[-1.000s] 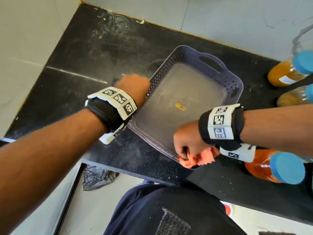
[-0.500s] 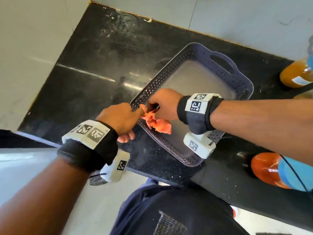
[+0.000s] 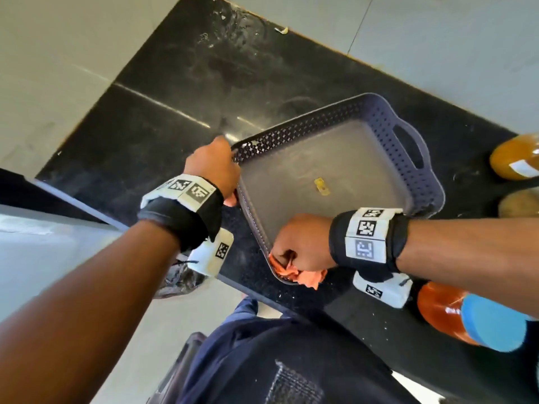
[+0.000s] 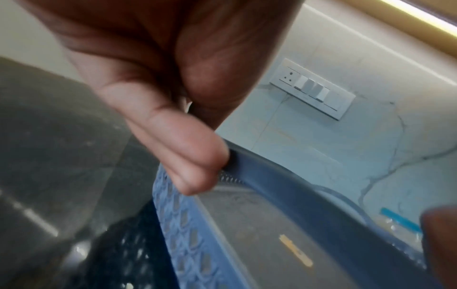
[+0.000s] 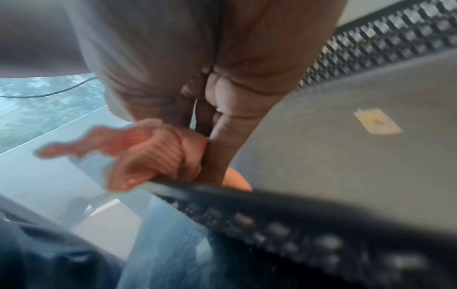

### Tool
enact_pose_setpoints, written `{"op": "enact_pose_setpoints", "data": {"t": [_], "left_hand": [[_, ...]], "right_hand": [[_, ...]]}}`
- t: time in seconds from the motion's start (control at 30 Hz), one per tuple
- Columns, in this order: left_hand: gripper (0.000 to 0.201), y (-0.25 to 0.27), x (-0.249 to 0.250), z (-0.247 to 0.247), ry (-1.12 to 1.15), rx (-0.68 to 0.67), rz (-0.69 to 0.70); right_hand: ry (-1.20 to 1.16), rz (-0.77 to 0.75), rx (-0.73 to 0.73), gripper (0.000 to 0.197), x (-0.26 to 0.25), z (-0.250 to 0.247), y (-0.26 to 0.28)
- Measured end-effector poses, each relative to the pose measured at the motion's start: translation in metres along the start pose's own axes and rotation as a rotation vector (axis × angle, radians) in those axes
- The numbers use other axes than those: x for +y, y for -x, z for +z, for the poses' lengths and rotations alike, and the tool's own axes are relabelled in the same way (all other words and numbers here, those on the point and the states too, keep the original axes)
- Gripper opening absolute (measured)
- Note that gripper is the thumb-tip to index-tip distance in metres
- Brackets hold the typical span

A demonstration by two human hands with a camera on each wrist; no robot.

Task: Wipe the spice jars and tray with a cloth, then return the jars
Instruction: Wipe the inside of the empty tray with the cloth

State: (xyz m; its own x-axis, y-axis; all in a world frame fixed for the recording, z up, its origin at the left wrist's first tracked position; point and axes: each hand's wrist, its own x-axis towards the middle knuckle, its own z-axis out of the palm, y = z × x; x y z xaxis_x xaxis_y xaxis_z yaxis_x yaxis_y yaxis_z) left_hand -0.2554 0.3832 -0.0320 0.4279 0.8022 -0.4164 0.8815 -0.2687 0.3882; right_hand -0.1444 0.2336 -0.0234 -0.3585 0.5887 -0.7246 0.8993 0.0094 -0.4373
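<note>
Back at the near rim, the right hand (image 3: 302, 243) clenches the cloth (image 3: 294, 274), wiping; left hand (image 3: 213, 167) fingers grip the tray (image 3: 431, 196), steadying it.

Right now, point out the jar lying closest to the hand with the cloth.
The orange jar with the blue lid, just beside the right hand gripping the cloth; the others sit past the tray's far handle.

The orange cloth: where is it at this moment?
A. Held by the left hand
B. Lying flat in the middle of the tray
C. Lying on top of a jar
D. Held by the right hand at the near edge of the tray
D: the right hand grips the orange cloth at the near rim of the tray, while the left hand holds the rim on the other side.
</note>
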Motion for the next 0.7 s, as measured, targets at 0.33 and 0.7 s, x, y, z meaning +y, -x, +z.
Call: {"op": "enact_pose_setpoints", "data": {"t": [0.33, 0.7], "left_hand": [[0.029, 0.024, 0.000, 0.010, 0.140, -0.265, -0.116], [0.022, 0.029, 0.009, 0.021, -0.146, -0.105, 0.003]], "right_hand": [[-0.141, 0.157, 0.527, 0.010, 0.004, -0.045, -0.036], [0.337, -0.178, 0.075, 0.025, 0.003, -0.025, -0.013]]}}
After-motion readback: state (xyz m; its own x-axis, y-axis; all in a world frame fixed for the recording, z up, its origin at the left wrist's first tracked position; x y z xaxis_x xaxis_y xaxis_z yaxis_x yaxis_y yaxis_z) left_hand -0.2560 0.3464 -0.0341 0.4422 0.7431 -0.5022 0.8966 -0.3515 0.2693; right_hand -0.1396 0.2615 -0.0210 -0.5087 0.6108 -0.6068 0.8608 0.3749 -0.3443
